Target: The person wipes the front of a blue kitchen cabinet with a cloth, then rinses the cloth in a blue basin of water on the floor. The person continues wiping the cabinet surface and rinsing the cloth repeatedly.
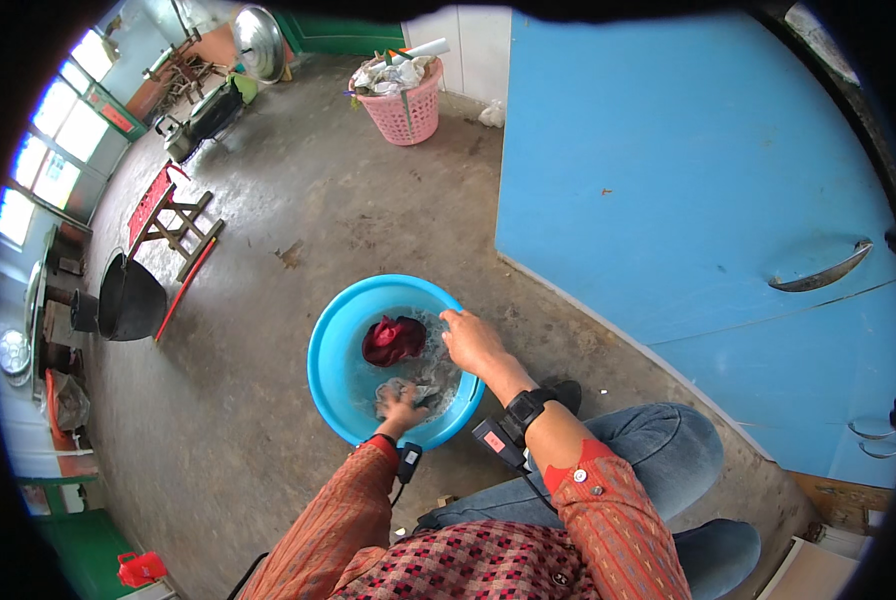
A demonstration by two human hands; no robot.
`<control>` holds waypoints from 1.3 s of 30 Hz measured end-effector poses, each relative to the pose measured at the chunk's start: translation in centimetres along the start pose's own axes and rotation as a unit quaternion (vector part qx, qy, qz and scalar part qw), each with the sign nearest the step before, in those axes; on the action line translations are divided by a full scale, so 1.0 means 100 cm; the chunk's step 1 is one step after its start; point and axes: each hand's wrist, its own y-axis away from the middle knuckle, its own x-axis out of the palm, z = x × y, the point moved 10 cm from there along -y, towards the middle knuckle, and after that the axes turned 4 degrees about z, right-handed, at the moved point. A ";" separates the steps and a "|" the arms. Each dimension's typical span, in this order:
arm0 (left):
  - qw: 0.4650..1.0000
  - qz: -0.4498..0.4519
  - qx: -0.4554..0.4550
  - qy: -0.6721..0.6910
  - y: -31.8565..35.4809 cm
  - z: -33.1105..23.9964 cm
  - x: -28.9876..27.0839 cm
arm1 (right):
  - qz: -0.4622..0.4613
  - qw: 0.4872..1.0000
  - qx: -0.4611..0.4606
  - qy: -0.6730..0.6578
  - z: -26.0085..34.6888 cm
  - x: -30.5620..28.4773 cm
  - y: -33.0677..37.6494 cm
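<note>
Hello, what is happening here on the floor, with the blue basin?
A person sits low on a concrete floor with both hands in a blue basin of soapy water. The left hand presses on a grey cloth at the near side of the basin. The right hand reaches into the water beside a dark red cloth. A pink basket full of rubbish stands farther away.

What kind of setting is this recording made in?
Probably a plain household work or kitchen area with a bare concrete floor. A blue basin of water and cloth sits on the floor, with a black pot and a pink basket of rubbish nearby.
</note>
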 end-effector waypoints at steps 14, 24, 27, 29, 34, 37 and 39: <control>0.989 0.007 0.128 0.073 -0.012 -0.011 0.005 | 0.068 0.997 -0.029 0.038 -0.001 0.014 0.004; 0.975 0.007 0.044 0.218 -0.027 -0.004 0.008 | 0.069 0.997 -0.033 0.026 -0.006 0.021 0.004; 0.982 0.014 0.184 0.028 -0.011 -0.048 0.018 | 0.017 0.996 -0.074 0.036 0.000 0.014 0.006; 0.982 -0.032 0.186 -0.015 -0.005 -0.054 0.010 | 0.020 0.997 -0.066 0.044 -0.003 0.016 0.006; 0.990 -0.010 0.114 0.077 -0.011 -0.045 0.012 | 0.037 0.997 -0.058 0.045 -0.004 0.018 0.007; 0.974 -0.031 0.213 0.074 -0.005 -0.056 0.001 | 0.047 0.997 -0.047 0.045 -0.007 0.021 0.006; 0.955 -0.060 0.214 0.196 0.002 -0.047 -0.022 | 0.048 0.996 -0.056 0.042 -0.009 0.023 0.006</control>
